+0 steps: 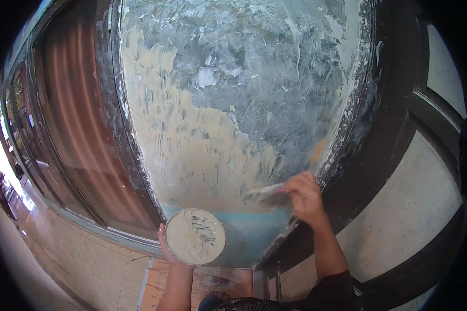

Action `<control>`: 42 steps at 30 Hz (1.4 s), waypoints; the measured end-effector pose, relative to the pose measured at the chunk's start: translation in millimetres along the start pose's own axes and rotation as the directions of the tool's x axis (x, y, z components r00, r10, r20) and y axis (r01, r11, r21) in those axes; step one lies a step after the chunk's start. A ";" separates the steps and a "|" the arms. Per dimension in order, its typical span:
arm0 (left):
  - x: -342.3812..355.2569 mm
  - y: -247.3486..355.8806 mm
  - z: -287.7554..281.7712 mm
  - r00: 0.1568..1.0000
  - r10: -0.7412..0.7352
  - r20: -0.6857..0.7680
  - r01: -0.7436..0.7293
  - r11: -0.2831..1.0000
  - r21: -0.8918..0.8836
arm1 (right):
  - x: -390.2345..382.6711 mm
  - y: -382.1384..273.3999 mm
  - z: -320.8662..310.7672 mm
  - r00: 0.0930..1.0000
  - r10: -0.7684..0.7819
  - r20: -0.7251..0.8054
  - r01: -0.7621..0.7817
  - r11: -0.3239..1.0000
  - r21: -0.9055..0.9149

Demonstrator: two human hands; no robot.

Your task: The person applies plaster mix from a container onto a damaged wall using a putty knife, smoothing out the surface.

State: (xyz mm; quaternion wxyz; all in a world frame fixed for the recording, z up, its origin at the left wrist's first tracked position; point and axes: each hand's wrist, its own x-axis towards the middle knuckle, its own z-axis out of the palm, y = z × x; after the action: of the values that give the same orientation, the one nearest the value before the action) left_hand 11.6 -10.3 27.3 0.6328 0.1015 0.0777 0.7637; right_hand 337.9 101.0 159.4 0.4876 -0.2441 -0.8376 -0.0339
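- My left hand [167, 248] holds a round pan of putty [195, 236] from below, near my body and low in front of the wall; the grip is closed around its rim, with the fingers mostly hidden under it.
- The pan is almost full of pale, creamy putty, with a few dark scrape marks on top.
- My right hand [305, 196] pinches the handle of a putty knife [264, 193]; the grip is pressed together on it, thumb and fingers closed.
- The blade lies flat against the wall panel [275, 83], at the lower right edge of the part that is already coated.
- The left and lower part of the panel carries a cream layer [192, 150]; the far and right part is grey-blue and bare, with old flakes.
- A strip of blue [259, 228] shows just under the blade, not covered.
- A dark frame [368, 135] borders the panel at the right, and a brown shutter [78, 119] stands at the left.
- I judge that I am in the spreading step, perhaps about half finished.
- The next move, I think, needs firm, even pressure and a steady blade angle, with care beside the dark frame.
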 end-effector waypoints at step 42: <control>0.1 -13.0 39.6 0.994 -0.076 0.080 0.069 0.993 0.094 | -0.2 -32.3 -13.6 0.994 -0.019 -0.111 0.004 0.992 -0.128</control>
State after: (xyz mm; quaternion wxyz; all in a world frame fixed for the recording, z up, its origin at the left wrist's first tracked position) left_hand 33.9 -8.2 62.4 0.6575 0.1589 0.0896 0.7310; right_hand 334.6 68.5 172.2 0.5171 -0.2677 -0.8064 -0.1038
